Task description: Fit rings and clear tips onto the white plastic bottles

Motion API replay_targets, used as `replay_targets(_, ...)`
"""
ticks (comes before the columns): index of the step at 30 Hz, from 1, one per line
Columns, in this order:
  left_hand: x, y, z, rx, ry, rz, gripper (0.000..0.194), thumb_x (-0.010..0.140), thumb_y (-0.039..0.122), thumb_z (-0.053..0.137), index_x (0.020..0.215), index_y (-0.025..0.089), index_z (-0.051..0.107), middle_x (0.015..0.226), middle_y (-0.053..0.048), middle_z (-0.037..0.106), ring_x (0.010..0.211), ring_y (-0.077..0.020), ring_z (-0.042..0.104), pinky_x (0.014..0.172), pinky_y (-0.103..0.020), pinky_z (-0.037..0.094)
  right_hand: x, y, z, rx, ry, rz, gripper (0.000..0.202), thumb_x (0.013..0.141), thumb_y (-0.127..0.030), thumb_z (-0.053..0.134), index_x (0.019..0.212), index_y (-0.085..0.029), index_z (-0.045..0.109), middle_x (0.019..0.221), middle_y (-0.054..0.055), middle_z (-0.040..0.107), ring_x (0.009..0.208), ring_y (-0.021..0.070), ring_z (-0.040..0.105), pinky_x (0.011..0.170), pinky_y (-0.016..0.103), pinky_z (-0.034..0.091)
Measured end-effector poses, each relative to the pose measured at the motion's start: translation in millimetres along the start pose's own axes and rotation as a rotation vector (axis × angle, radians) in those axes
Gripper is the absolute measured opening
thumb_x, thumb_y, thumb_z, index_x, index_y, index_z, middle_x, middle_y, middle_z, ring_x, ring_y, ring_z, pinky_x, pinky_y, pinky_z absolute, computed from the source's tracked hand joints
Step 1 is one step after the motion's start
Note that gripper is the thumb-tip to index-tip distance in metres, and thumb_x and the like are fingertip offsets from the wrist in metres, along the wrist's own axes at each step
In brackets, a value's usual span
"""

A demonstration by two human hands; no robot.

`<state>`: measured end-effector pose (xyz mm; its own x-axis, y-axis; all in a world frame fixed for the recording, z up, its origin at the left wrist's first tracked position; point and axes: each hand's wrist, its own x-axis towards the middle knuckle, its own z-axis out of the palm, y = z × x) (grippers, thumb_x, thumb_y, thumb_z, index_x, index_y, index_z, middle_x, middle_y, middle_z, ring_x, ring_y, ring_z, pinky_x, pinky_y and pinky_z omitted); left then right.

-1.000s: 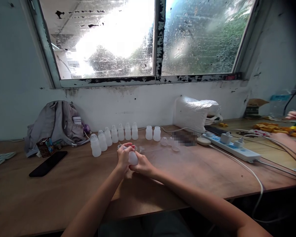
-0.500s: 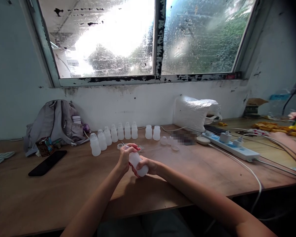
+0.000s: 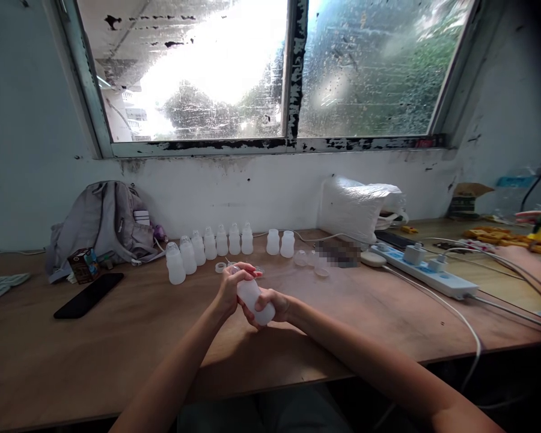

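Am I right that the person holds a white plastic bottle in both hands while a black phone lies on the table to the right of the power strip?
Not quite: in the head view the black phone lies far left, near the backpack, not right of the power strip. Both the left hand and right hand do hold the white plastic bottle.

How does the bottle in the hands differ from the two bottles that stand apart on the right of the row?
The held bottle is tilted and off the table, gripped by the left hand and the right hand; the two separate bottles stand upright on the wooden table, untouched. All are small, white and translucent.
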<state>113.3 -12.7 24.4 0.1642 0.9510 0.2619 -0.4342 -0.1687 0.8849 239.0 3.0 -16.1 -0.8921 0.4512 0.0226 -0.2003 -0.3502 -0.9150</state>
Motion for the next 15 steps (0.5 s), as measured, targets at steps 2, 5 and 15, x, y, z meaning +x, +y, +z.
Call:
replay_targets(2, -0.2, 0.3, -0.2, -0.001, -0.014, -0.003, 0.010, 0.051, 0.012, 0.053, 0.058, 0.014, 0.059, 0.064, -0.003, 0.062, 0.074, -0.0209, 0.060, 0.057, -0.024, 0.042, -0.1, 0.0, -1.5, 0.002, -0.022, 0.005, 0.030, 0.055, -0.017, 0.048, 0.084, -0.013, 0.045, 0.060, 0.002, 0.058, 0.046, 0.0146, 0.055, 0.037, 0.022, 0.039)
replay_targets(5, 0.3, 0.3, -0.8, -0.001, -0.031, -0.002, 0.010, 0.051, 0.011, 0.053, 0.058, 0.014, 0.059, 0.067, -0.004, 0.062, 0.075, -0.0210, 0.059, 0.057, -0.024, 0.042, 0.3, 0.6, -4.3, 0.007, -0.039, 0.008, 0.030, 0.055, -0.017, 0.047, 0.085, -0.013, 0.044, 0.060, 0.002, 0.058, 0.047, 0.0145, 0.055, 0.038, 0.022, 0.039)
replay_targets(15, 1.1, 0.6, -2.0, 0.009, -0.085, -0.007, 0.011, 0.056, 0.015, 0.057, 0.067, 0.014, 0.060, 0.069, -0.005, 0.063, 0.075, -0.0214, 0.060, 0.056, -0.024, 0.043, -2.3, -2.7, -1.3, 0.019, -0.061, 0.005, 0.029, 0.058, -0.021, 0.050, 0.085, -0.012, 0.046, 0.058, 0.001, 0.058, 0.044, 0.0137, 0.053, 0.034, 0.021, 0.036)
